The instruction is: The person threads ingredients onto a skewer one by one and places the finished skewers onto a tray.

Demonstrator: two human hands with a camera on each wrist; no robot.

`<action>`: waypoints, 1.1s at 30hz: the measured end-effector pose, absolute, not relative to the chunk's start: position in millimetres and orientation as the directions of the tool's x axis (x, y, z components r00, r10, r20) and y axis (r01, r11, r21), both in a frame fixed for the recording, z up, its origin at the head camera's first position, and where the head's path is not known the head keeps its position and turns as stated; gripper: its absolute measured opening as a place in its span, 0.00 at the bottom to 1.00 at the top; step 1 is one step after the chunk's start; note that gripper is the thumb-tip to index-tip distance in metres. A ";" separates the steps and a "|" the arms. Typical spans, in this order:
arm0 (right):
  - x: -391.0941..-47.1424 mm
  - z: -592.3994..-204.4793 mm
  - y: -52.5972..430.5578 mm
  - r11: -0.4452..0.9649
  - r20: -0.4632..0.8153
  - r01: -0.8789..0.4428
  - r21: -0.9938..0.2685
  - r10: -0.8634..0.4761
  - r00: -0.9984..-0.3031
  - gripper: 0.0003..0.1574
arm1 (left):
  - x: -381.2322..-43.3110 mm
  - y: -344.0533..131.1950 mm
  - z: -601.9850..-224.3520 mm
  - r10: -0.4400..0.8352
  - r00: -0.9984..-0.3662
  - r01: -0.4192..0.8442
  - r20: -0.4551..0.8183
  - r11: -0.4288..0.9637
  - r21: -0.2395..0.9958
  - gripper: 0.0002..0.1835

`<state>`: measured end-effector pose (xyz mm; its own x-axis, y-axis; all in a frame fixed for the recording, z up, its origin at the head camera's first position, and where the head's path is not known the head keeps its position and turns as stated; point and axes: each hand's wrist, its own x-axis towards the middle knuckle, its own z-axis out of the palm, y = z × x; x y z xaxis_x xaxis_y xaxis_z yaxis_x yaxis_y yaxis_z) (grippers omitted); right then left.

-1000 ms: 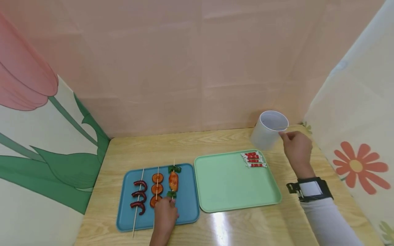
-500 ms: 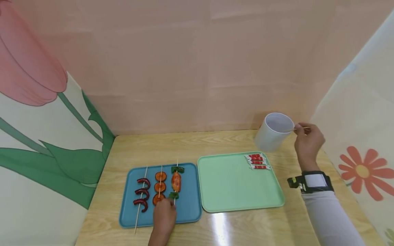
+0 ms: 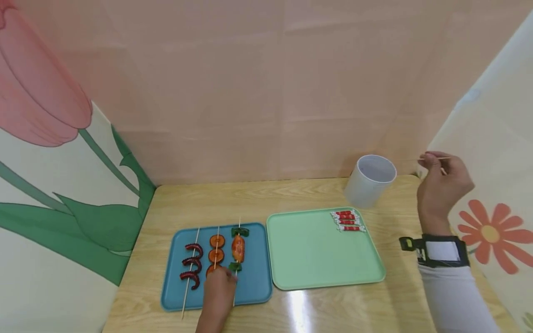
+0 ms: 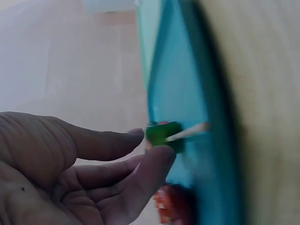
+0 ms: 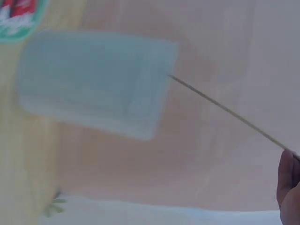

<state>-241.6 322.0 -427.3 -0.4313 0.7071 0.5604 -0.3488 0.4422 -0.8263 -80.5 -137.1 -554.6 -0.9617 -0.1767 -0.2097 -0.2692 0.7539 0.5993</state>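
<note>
My right hand (image 3: 443, 185) is raised at the right and pinches a thin wooden skewer (image 5: 229, 112) that carries nothing. The skewer's far tip points toward the mouth of a white cup (image 3: 366, 187). Over the blue tray (image 3: 258, 277), my left hand (image 3: 218, 289) has its thumb and finger apart. Right at its fingertips is a skewer with a browned meat piece (image 3: 238, 249) between green pepper pieces (image 4: 161, 133). Left of that lie a skewer of round orange slices (image 3: 216, 255), partly covered by the hand, and one of curled dark-red pieces (image 3: 191, 264).
A light green tray (image 3: 316, 254) stands against the blue tray's right side. Several red pieces with white ends (image 3: 350, 228) lie in its far right corner. The wooden table (image 3: 195, 199) meets a pink backdrop (image 3: 233, 115) behind and patterned cloth on both sides.
My right hand has moved up and to the right, drawing the skewer away from the cup's mouth. The left hand has slid slightly toward the near left, baring the pepper skewer's lower end.
</note>
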 end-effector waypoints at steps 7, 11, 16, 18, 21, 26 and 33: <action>-206.3 -374.4 266.0 0.511 0.751 -0.550 -0.660 0.464 -0.470 0.12 | -98.6 -122.0 -525.2 -0.198 -0.978 -0.101 0.065 0.721 0.685 0.12; -191.1 -377.1 233.3 0.443 0.773 -0.638 -0.630 0.274 -0.573 0.05 | -110.3 -102.8 -505.0 -0.132 -0.973 0.065 0.191 0.635 0.770 0.18; -177.1 -393.8 195.1 0.248 0.791 -0.759 -0.602 0.057 -0.609 0.12 | -119.3 -82.9 -489.6 0.029 -0.939 0.296 0.343 0.577 0.761 0.27; -171.4 -398.2 181.9 0.159 0.781 -0.772 -0.616 -0.009 -0.625 0.16 | -121.8 -77.1 -488.1 0.078 -0.916 0.365 0.394 0.571 0.736 0.28; -164.4 -403.0 168.8 0.025 0.743 -0.746 -0.665 -0.076 -0.665 0.18 | -124.7 -69.2 -489.8 0.110 -0.881 0.434 0.460 0.575 0.694 0.27; -157.5 -407.5 160.5 -0.065 0.696 -0.695 -0.716 -0.143 -0.703 0.18 | -126.2 -62.0 -491.8 0.100 -0.843 0.489 0.529 0.554 0.674 0.17; -156.9 -410.5 166.8 -0.058 0.633 -0.634 -0.771 -0.183 -0.752 0.15 | -127.2 -60.0 -493.3 0.112 -0.852 0.486 0.512 0.532 0.693 0.08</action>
<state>-156.9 166.8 -410.5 -0.7524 -0.1829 0.6328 -0.6342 -0.0581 -0.7709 -127.2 -60.0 -493.3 -0.8518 0.1123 0.5117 0.4864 0.5322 0.6929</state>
